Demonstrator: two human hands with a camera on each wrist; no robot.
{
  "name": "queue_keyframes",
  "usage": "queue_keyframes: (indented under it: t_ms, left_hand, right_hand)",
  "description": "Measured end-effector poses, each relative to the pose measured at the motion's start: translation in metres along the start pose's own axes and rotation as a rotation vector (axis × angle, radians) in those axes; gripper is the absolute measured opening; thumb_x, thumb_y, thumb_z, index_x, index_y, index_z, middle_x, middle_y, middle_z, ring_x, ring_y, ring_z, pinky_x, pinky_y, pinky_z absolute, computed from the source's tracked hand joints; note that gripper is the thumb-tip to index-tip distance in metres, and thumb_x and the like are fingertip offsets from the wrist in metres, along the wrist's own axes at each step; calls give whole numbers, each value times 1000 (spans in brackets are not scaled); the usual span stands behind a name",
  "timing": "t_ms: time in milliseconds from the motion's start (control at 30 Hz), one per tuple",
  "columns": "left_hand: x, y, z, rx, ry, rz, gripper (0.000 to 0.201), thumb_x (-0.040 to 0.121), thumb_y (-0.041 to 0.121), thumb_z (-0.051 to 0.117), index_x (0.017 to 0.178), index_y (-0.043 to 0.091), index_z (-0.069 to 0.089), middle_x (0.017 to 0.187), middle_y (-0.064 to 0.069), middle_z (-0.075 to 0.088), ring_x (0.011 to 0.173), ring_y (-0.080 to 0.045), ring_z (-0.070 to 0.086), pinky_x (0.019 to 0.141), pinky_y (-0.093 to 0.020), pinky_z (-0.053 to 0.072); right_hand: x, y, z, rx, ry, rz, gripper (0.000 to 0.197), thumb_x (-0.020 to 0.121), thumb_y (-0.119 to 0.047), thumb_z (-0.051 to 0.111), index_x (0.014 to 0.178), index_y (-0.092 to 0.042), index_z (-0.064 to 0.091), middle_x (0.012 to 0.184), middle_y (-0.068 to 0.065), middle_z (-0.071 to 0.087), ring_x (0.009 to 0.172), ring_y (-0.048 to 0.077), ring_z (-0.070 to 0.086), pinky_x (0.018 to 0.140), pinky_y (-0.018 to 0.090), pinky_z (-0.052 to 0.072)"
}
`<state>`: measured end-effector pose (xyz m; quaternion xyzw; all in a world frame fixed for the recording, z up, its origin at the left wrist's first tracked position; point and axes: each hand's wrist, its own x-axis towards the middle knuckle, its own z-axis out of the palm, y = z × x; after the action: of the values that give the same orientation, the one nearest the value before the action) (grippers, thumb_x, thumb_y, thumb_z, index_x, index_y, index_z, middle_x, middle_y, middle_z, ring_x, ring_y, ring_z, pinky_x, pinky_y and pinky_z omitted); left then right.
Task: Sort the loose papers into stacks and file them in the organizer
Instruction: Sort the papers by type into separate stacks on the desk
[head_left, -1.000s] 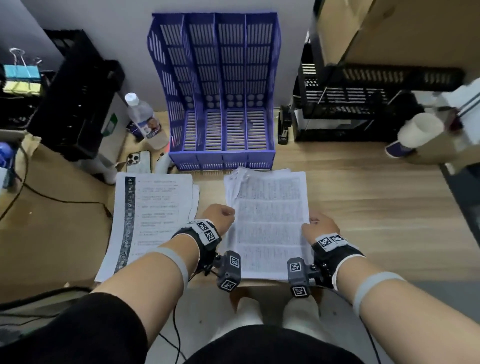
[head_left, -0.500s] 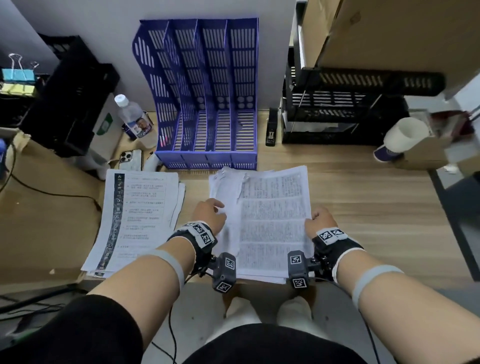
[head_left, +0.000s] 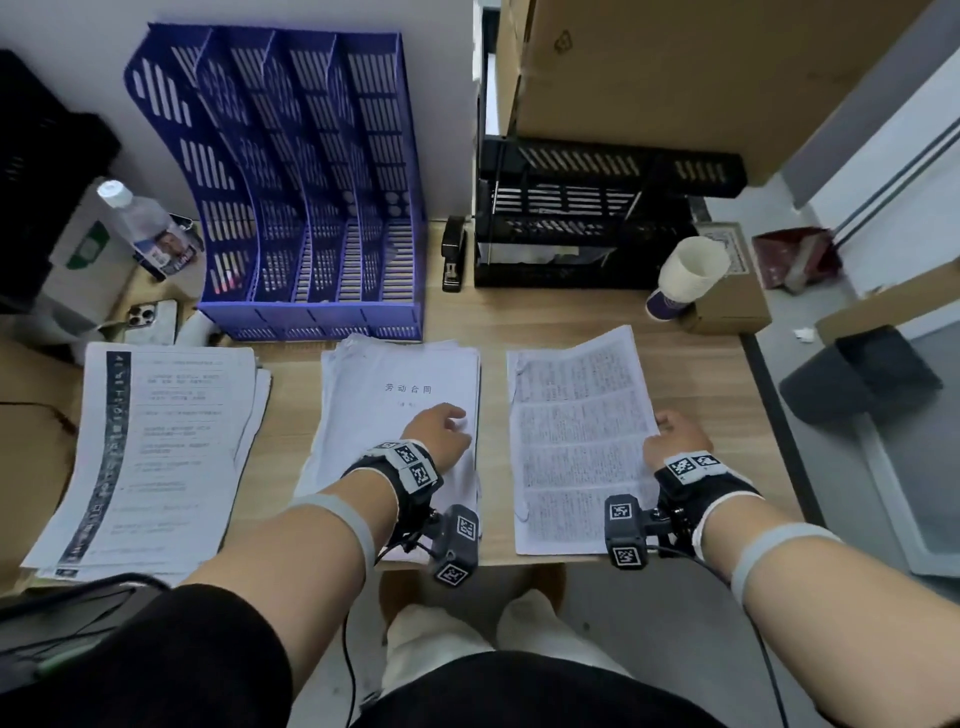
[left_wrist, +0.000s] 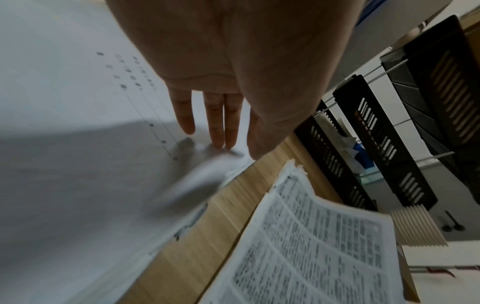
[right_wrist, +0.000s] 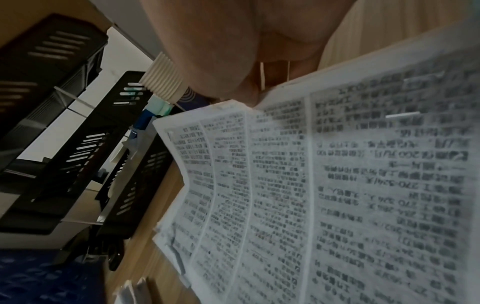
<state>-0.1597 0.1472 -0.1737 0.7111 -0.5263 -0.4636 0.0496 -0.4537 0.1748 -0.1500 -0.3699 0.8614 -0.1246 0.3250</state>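
Note:
The blue four-slot organizer (head_left: 311, 182) stands at the back of the desk with nothing showing in its slots. In front of it lie a left stack (head_left: 150, 457) with a dark side band and a middle stack (head_left: 395, 384) topped by a title page. My left hand (head_left: 441, 426) rests on the middle stack's right side, and its straight fingertips (left_wrist: 218, 142) press on the paper (left_wrist: 78, 144). My right hand (head_left: 675, 431) grips the right edge of the dense-text sheets (head_left: 576, 441), right of the middle stack. In the right wrist view my right hand (right_wrist: 233, 61) holds these sheets (right_wrist: 337, 195) curved.
A water bottle (head_left: 145, 228) and a phone (head_left: 150, 319) sit left of the organizer. A stapler (head_left: 453, 254), a black tray rack (head_left: 587, 228) and a paper cup (head_left: 685, 280) are to its right. A cardboard box (head_left: 649, 78) tops the rack. The desk's right edge (head_left: 774, 415) is near my right hand.
My right hand has drawn the dense-text sheets to the right, off the middle stack, uncovering the title page. My left hand let go of them and now lies on the middle stack.

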Motion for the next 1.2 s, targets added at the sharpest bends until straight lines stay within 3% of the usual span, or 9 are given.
queue_keyframes:
  t_ms: [233,400,500,633,667,733,833,1000,1200]
  left_hand:
    - [1,-29,-29,83,326,-227,50,87,26,60,135,19,51,134,-16,51,121,-35,52,102,-39,44]
    - [-8,-68,-60,148,337,-474,48,87,22,51,133,6,47,134,-22,45,119,-41,50,100,-46,45]
    - [-12,-82,-63,188,287,-471,47,86,24,49,130,8,50,134,-18,47,117,-40,52,96,-45,49]
    - [-17,-87,-68,115,253,-406,45,86,18,48,130,15,55,137,-13,49,114,-37,56,94,-41,52]
    - [-19,-88,-69,81,242,-390,46,87,16,47,132,16,55,140,-12,50,116,-35,56,94,-38,51]
    - [-19,-92,-72,28,252,-359,46,90,13,47,135,18,55,139,-7,55,119,-30,57,94,-31,47]
    - [-22,-95,-77,-29,275,-323,45,91,12,46,133,22,57,129,-4,64,110,-27,63,89,-28,48]
    - [-19,-100,-84,-42,233,-266,38,91,12,50,125,25,62,122,-3,67,78,-19,59,70,-23,43]
    - [-18,-100,-91,-25,241,-217,31,86,18,63,116,18,61,117,-7,65,90,-24,63,77,-26,47]
  right_hand:
    - [-1,-22,23,-6,-311,-87,28,90,-10,51,115,-14,63,104,3,66,90,24,61,79,28,49]
    - [-18,-51,50,-220,50,-188,60,80,-18,61,136,-11,43,135,13,44,125,34,44,103,44,42]
    - [-37,-73,72,-193,-228,-270,48,87,-17,54,134,-14,47,131,10,48,118,30,51,92,34,46]
    - [-62,-88,118,-100,-611,-173,17,85,-19,56,102,-15,58,93,3,55,79,26,61,67,30,48]
    - [-66,-90,127,-105,-603,-187,3,83,-18,56,84,-16,55,78,3,53,67,24,56,61,29,45]
    - [-70,-89,139,-141,-519,-228,16,82,-20,56,70,-17,45,64,2,46,58,22,47,55,26,35]
    - [-73,-90,138,-147,-360,-225,5,83,-15,58,83,-17,53,77,1,55,71,22,53,58,25,39]
    - [-67,-86,136,-134,-301,-275,10,81,-10,56,76,-18,52,78,1,58,68,21,52,63,27,47]
    - [-67,-79,130,-52,-146,-235,17,85,-1,47,78,-16,45,74,4,50,60,19,42,50,23,29]
